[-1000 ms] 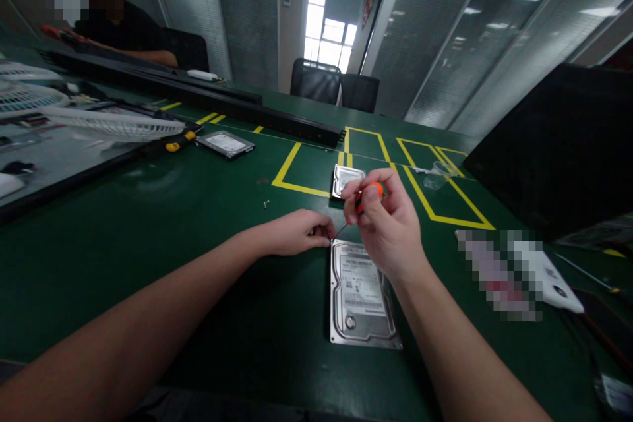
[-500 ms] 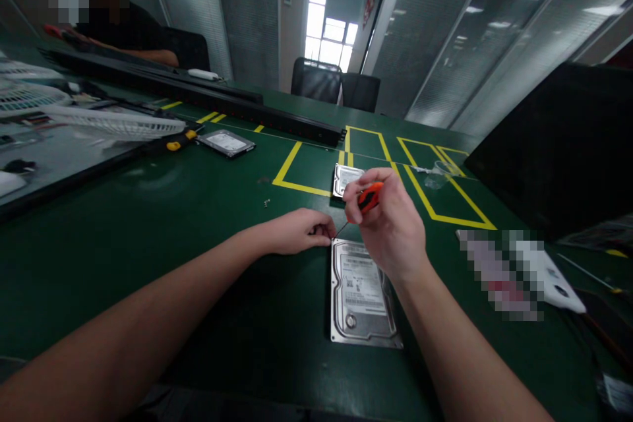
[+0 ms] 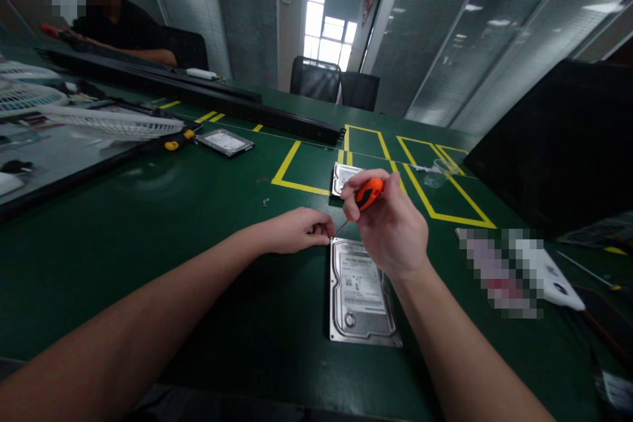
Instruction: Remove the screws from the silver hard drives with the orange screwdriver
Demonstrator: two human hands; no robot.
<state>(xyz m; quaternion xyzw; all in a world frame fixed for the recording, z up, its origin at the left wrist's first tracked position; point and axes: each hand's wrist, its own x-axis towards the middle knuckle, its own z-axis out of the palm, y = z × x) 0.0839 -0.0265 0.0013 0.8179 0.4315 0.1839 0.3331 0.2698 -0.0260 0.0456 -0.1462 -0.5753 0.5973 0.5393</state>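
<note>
A silver hard drive (image 3: pixel 362 297) with a white label lies flat on the green table in front of me. My right hand (image 3: pixel 399 241) grips an orange and black screwdriver (image 3: pixel 369 195), its thin shaft slanting down to the drive's far left corner. Beside that corner is my left hand (image 3: pixel 302 231), its fingertips pinched together close to the screwdriver tip; what they hold, if anything, is hidden. Behind the right hand sits another hard drive (image 3: pixel 340 179), partly covered. Several tiny screws (image 3: pixel 266 202) lie to the left.
Further left are a third drive (image 3: pixel 225 142), a yellow-handled tool (image 3: pixel 179 140) and white fan grilles (image 3: pixel 113 122). A long black bar (image 3: pixel 297 126) crosses the back. To the right lie a long screwdriver (image 3: pixel 586 269) and a big black panel (image 3: pixel 554 145). A person (image 3: pixel 133 33) sits far left.
The orange handle has turned slightly in my right hand, and the fingers around it have shifted a little. My left hand and the drive stay in place.
</note>
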